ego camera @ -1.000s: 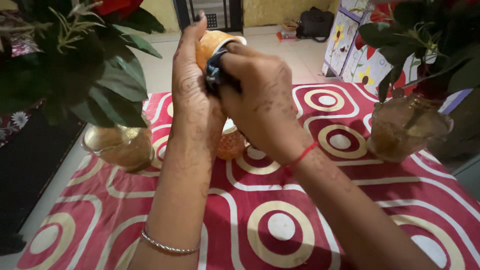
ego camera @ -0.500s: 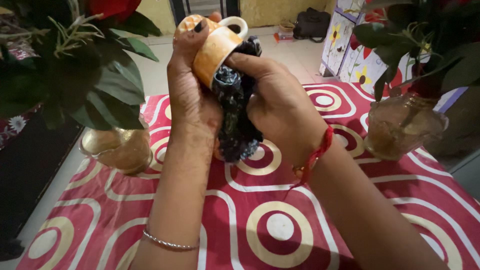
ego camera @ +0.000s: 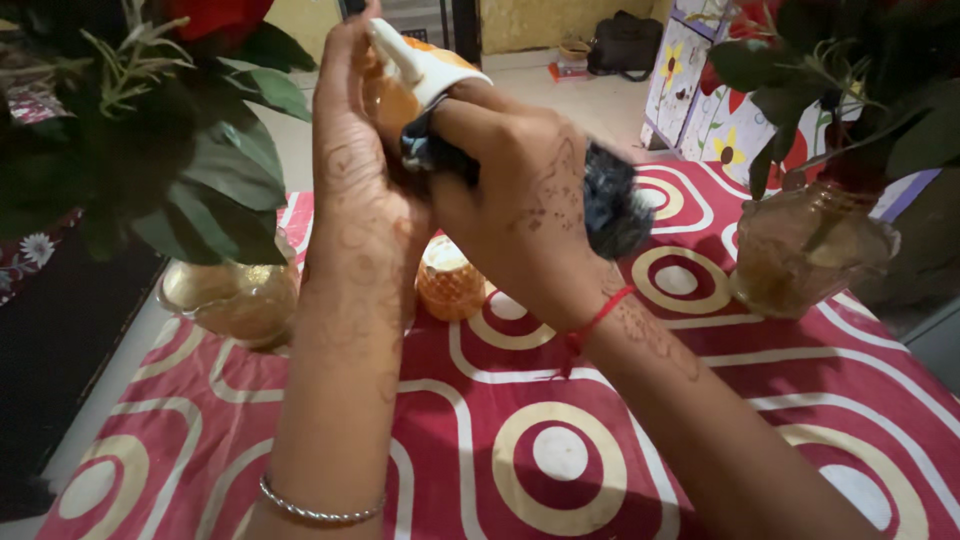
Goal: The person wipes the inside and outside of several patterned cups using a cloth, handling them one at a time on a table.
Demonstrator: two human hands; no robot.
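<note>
My left hand (ego camera: 352, 190) holds an orange mug with a white handle (ego camera: 412, 62) up in front of me, fingers wrapped round its side. My right hand (ego camera: 510, 195) grips a dark patterned cloth (ego camera: 610, 205) and presses part of it against the mug; the loose end of the cloth sticks out behind that hand. Most of the mug is hidden by both hands. Below them a small orange jar (ego camera: 449, 280) stands on the red cloth-covered table (ego camera: 560, 450).
A golden vase with green leaves and a red flower (ego camera: 232, 295) stands at the table's left. A glass vase with a plant (ego camera: 805, 255) stands at the right. Behind are a floral painted cabinet (ego camera: 700, 90) and a dark bag (ego camera: 625, 45) on the floor.
My right hand turned over against the mug, and the cloth that hung below my hands now bunches behind my right hand. The mug rotated, its handle now toward me. The orange jar came into sight.
</note>
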